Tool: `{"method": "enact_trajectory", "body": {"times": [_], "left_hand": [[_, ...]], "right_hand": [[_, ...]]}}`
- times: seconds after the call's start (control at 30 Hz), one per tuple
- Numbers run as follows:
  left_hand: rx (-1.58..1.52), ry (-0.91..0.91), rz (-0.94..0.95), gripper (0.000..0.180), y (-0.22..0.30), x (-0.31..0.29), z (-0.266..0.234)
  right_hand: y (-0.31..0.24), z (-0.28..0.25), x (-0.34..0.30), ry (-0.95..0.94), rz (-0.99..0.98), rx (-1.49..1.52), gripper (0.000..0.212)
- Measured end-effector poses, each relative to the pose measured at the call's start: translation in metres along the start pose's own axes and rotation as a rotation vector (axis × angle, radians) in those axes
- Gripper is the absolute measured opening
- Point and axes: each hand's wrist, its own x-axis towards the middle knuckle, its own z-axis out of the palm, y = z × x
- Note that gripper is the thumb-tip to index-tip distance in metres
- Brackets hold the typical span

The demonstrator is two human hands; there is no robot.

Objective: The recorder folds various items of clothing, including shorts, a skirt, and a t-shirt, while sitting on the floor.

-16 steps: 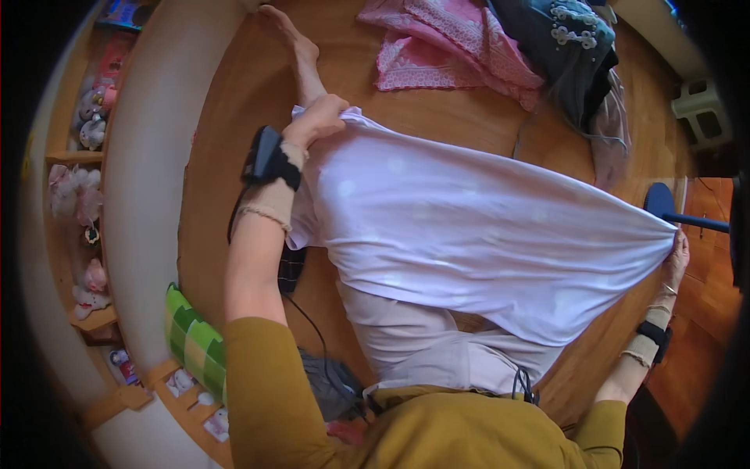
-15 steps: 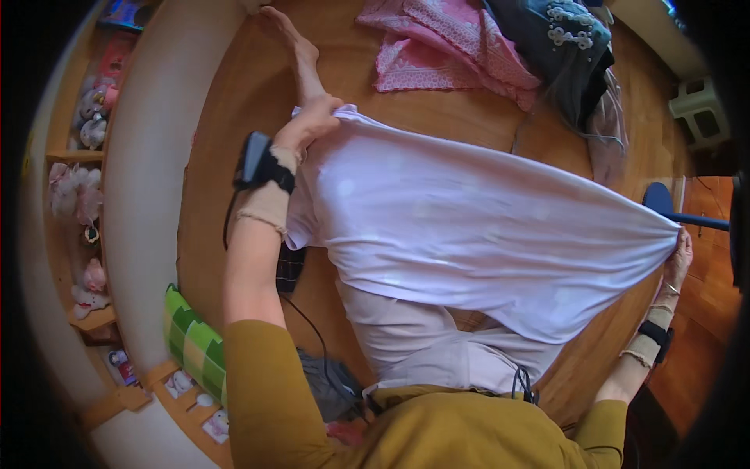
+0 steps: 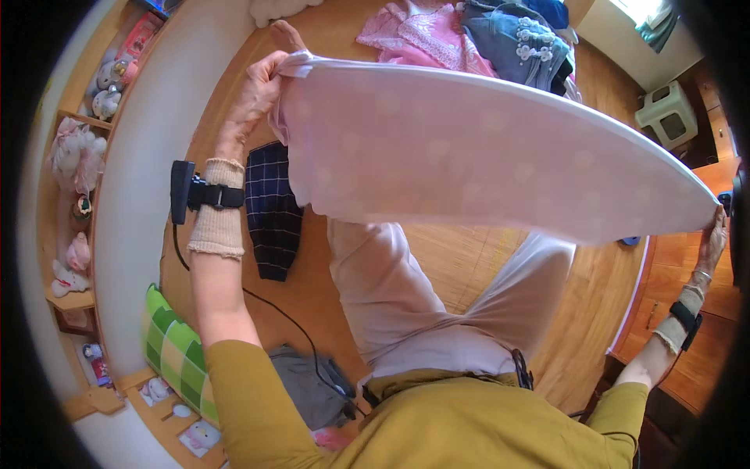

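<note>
A pale lilac-white garment, seemingly a shirt (image 3: 469, 148), is stretched taut in the air between my hands, above my legs. My left hand (image 3: 264, 82) is closed on its collar-like end at the upper left. At the far right, my right hand (image 3: 712, 242) pinches the opposite end. The cloth's top edge bows in a smooth curve, and its lower edge hangs loose over my knees. Beneath the left end lies a folded dark checked cloth (image 3: 273, 211) on the wooden floor.
Pink patterned cloth (image 3: 426, 35) and blue denim clothing (image 3: 516, 47) are heaped at the back. Grey clothing (image 3: 308, 383) lies by my left hip, near a green checked cushion (image 3: 176, 344). Toy shelves (image 3: 78, 203) line the left; a pale plastic stool (image 3: 668, 116) stands far right.
Both hands have risen and spread outward, lifting the garment off my lap and pulling it taut. The dark checked cloth and my knees have come into fuller view.
</note>
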Motion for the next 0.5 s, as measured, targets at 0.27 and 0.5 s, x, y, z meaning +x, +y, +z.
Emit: {"method": "enact_trajectory", "body": {"times": [0.27,0.5], "left_hand": [[0.054,0.046,0.222,0.02,0.03,0.033,-0.02],[0.313,0.385,0.397,0.018,0.09,0.054,-0.084]], "right_hand": [[-0.073,-0.004,0.024,0.072,-0.177,-0.201,0.033],[-0.119,0.005,0.034,0.201,-0.335,-0.078,0.036]]}}
